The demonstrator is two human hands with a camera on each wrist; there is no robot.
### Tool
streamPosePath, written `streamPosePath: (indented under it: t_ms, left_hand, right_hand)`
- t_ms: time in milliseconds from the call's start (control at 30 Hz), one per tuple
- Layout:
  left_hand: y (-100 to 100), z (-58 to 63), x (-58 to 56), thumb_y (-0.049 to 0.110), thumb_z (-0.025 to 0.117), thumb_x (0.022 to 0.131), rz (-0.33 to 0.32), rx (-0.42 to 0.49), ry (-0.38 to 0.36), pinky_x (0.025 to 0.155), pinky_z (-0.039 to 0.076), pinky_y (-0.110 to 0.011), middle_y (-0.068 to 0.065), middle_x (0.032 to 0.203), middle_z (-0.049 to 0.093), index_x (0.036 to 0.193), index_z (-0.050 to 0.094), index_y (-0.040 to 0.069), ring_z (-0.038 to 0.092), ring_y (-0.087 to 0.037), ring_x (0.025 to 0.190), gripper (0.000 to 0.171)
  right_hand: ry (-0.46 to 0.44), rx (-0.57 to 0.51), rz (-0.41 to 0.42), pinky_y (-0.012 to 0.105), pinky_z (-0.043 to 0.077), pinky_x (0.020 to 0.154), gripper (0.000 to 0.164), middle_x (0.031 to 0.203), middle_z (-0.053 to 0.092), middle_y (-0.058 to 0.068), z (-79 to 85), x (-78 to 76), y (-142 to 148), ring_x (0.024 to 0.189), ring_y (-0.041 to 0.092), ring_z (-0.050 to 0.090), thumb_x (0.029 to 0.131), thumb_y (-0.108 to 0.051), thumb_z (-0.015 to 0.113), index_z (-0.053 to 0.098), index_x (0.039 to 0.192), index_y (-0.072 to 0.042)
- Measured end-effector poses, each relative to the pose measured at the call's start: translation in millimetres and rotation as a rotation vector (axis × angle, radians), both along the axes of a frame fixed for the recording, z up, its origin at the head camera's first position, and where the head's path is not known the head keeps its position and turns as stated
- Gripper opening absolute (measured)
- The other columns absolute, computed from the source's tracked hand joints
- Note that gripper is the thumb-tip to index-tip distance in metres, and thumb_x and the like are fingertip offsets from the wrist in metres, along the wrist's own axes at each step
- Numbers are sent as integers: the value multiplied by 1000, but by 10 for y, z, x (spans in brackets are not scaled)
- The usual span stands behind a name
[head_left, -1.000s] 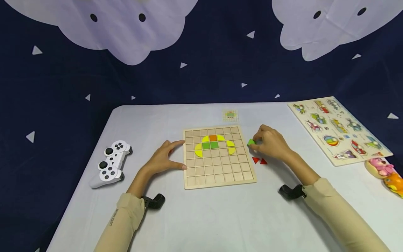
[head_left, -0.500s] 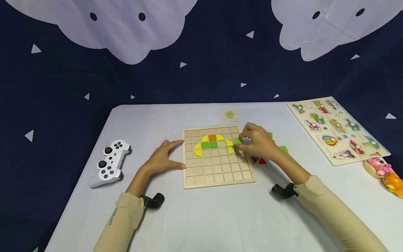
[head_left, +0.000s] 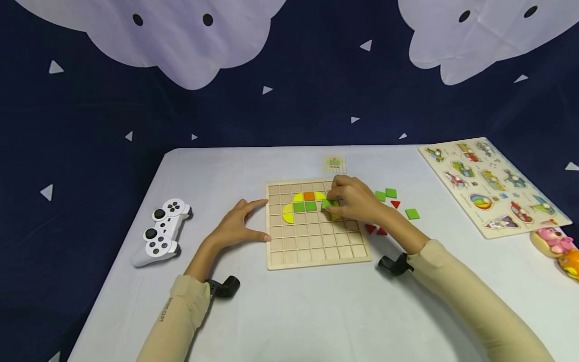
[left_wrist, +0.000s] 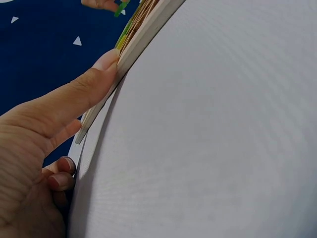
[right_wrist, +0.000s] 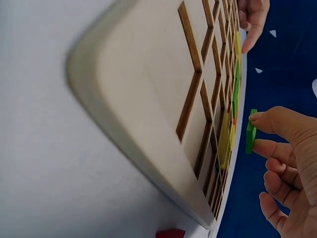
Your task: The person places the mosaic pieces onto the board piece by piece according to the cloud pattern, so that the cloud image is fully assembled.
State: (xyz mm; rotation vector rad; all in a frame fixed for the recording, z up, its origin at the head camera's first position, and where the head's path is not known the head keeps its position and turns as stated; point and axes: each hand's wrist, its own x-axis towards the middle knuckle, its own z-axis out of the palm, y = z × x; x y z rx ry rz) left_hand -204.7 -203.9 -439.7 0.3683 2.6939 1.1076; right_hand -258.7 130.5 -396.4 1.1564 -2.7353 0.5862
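A wooden grid board (head_left: 316,246) lies flat on the white table. Yellow quarter-round tiles (head_left: 288,217), an orange square tile (head_left: 308,196) and two green square tiles (head_left: 304,206) sit in its cells. My left hand (head_left: 235,226) touches the board's left edge, thumb and index finger spread and fairly straight; the thumb (left_wrist: 94,82) is against the side in the left wrist view. Between thumb and index finger, my right hand (head_left: 357,199) pinches a green square tile (right_wrist: 251,131) above the board's upper right part. That hand partly hides the yellow tiles there.
Right of the board lie loose green square tiles (head_left: 412,214) and red triangle tiles (head_left: 395,204). A pattern card (head_left: 334,164) is behind it. A white game controller (head_left: 165,234) stands left; a peg puzzle board (head_left: 495,187) and soft-looking toys (head_left: 554,240) are far right.
My right hand has moved left with the green square tile, from the loose pieces to over the board. My left hand has stayed at the board's left edge.
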Motion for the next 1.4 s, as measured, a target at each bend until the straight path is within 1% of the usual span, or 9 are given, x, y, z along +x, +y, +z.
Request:
streamPosePath:
  t_ms: [233,400,533,767,867,967,1133,1267,1400]
  left_hand:
    - [17,-4,-9,41,91,65,-1,-4,1,74,32,-36,-5,94,37,150,45,24,39,-21,84,99]
    - [22,6,-8,42,91,65,-5,-14,1,74,32,-36,-5,94,37,151,44,24,39,-21,84,99]
    - [23,15,-12,42,91,65,-3,-17,1,74,33,-36,-5,94,37,151,44,24,39,-21,84,99]
    - [21,9,-11,42,91,65,1,-17,-5,75,33,-37,-5,95,38,151,44,25,40,-22,85,99]
    - [12,3,-7,42,91,65,1,-15,-2,75,32,-37,-5,95,38,151,44,24,40,-21,86,99]
    - [8,-1,-5,42,91,65,3,-9,1,75,32,-37,-5,95,37,150,44,24,40,-21,85,99]
    - [16,-2,1,42,92,65,2,-3,1,75,32,-37,-5,94,37,150,45,24,40,-22,85,99]
    - [17,4,3,42,92,65,1,-7,0,74,32,-36,-5,94,37,150,44,24,39,-21,84,99]
    - [14,18,0,42,91,65,0,-13,0,74,33,-36,-5,95,38,151,44,24,40,-21,84,100]
  right_hand:
    - [61,53,52,44,47,84,23,94,60,7,-29,-35,-45,85,22,55,79,-21,82,78,93,-3]
    - [60,60,66,44,47,83,23,95,61,9,-48,-32,-62,85,22,56,81,-19,81,77,95,-2]
    - [34,44,64,42,46,82,22,96,61,9,-73,-41,-70,85,21,55,83,-18,80,77,98,-2]
    - [-35,22,34,41,45,80,20,95,61,6,-92,-59,-80,85,21,56,83,-17,80,78,99,-5]
    - [-46,24,26,41,45,79,19,95,60,5,-81,-64,-92,87,21,56,83,-18,81,78,98,-6]
    - [-36,45,27,41,44,79,19,96,60,5,-64,-72,-106,88,21,55,82,-18,82,79,96,-6]
    - [16,114,31,42,42,78,21,100,61,6,-10,-60,-92,91,23,55,82,-23,82,80,98,-9]
    - [38,87,18,40,41,74,26,98,63,8,58,-60,16,87,23,55,83,-23,81,78,104,-8]
    - [21,53,-65,40,39,74,26,97,63,10,94,-96,263,85,23,54,85,-17,79,77,108,-6]
